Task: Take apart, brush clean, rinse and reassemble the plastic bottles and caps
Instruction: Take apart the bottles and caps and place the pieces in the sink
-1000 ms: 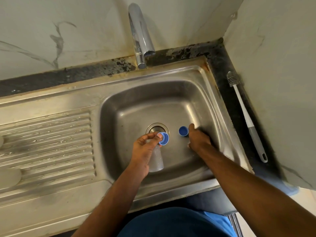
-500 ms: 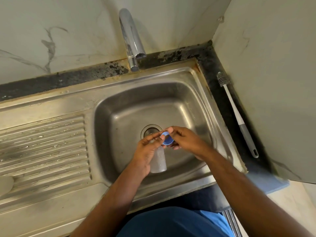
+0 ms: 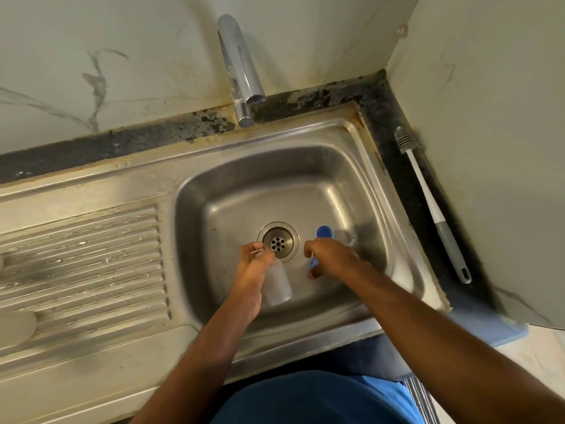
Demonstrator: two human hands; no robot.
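Head view: left hand (image 3: 255, 264) grips the light, slippery bottle (image 3: 278, 284) beside the drain (image 3: 278, 241); right hand (image 3: 331, 260) pinches a cap (image 3: 312, 264).

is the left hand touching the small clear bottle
Touching: the head view shows the left hand with fingers curled round the clear bottle's neck, above the sink.

Home kitchen: steel sink (image 3: 394, 191), tap (image 3: 238, 71), marble-look wall (image 3: 122, 56).

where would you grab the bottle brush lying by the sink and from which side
Take the bottle brush by its thicker grey handle, the end nearest you. It lies flat on the dark counter strip close to the right wall, bristles pointing away, so come down from above and from the sink side, fingers across the handle.
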